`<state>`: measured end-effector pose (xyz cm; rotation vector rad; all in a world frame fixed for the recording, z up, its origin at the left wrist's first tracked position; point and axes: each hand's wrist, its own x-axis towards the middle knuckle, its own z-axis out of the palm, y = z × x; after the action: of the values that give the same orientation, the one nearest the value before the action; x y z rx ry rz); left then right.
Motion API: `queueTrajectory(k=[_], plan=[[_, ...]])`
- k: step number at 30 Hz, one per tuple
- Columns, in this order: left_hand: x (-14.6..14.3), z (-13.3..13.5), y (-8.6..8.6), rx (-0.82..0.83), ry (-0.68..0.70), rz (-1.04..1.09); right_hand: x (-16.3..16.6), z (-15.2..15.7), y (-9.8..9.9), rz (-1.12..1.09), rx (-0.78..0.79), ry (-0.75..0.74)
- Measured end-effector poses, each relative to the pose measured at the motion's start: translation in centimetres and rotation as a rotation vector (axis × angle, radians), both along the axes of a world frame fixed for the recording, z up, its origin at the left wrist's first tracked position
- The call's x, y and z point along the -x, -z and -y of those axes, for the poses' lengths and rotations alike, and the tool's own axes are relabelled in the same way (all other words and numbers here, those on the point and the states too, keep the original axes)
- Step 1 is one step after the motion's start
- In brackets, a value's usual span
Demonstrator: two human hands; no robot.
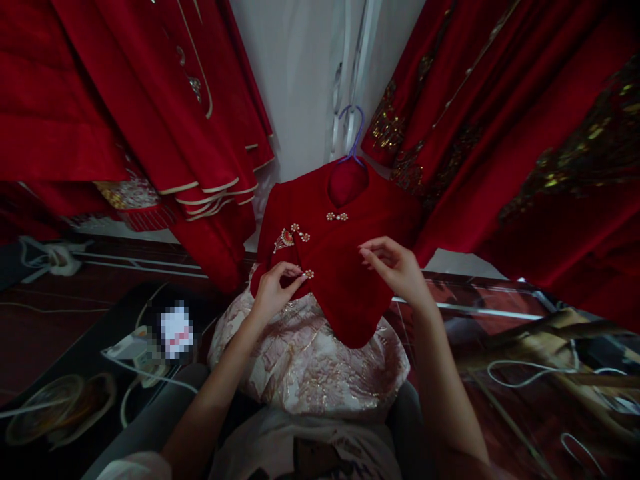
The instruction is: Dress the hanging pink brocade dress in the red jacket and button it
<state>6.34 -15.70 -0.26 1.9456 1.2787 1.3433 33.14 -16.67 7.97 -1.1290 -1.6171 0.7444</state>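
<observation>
A pearl button (pixel 309 273) on the red velvet jacket (pixel 340 260), hung on a lilac hanger (pixel 353 133) over pale brocade fabric (pixel 310 360), is pinched by the left hand (pixel 274 291); the right hand (pixel 397 268) is held half-curled, fingertips touching the velvet.

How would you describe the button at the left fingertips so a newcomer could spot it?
Find the red velvet jacket on the purple hanger in the middle. Follow its slanted front edge down to the left hand. The pearl button at its fingertips is the lowest clasp, below the fan-shaped brooch.
</observation>
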Motion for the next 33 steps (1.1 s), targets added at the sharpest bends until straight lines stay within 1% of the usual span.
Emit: queueTrajectory(k=[4,6,8,12,14,17,19,24,27,29,33], plan=[[-0.2,0.2,0.0,0.001,0.021,-0.006,-0.2,-0.1,0.1,0.012,0.002,0.002],[-0.1,-0.1,-0.7,-0.002,0.052,-0.057,-0.3,-0.2,0.1,0.004,0.002,0.001],[0.2,-0.9,-1.8,-0.040,0.054,-0.138,-0.5,-0.2,0.0,-0.006,0.004,-0.001],[1.4,-4.1,-4.7,-0.225,-0.030,-0.369,-0.7,-0.1,0.0,-0.009,0.011,-0.005],[1.8,-6.0,-5.8,-0.307,-0.043,-0.521,-0.8,-0.1,-0.1,-0.008,0.006,-0.002],[2.1,-8.3,-6.8,-0.372,0.003,-0.723,-0.9,0.0,-0.1,0.003,0.008,-0.002],[2.1,-9.4,-7.2,-0.393,0.068,-0.792,-0.9,0.0,-0.2,0.008,0.015,-0.003],[2.3,-11.1,-8.4,-0.365,0.277,-0.802,-1.3,0.0,-0.3,0.010,0.013,0.007],[2.0,-11.9,-9.2,-0.358,0.362,-0.831,-1.4,0.1,-0.4,0.013,0.015,0.010],[1.2,-12.3,-9.7,-0.381,0.377,-0.856,-1.5,0.1,-0.4,0.016,0.016,0.009],[-1.4,-12.6,-10.6,-0.428,0.301,-0.809,-1.6,0.1,-0.5,0.024,0.029,0.004]])
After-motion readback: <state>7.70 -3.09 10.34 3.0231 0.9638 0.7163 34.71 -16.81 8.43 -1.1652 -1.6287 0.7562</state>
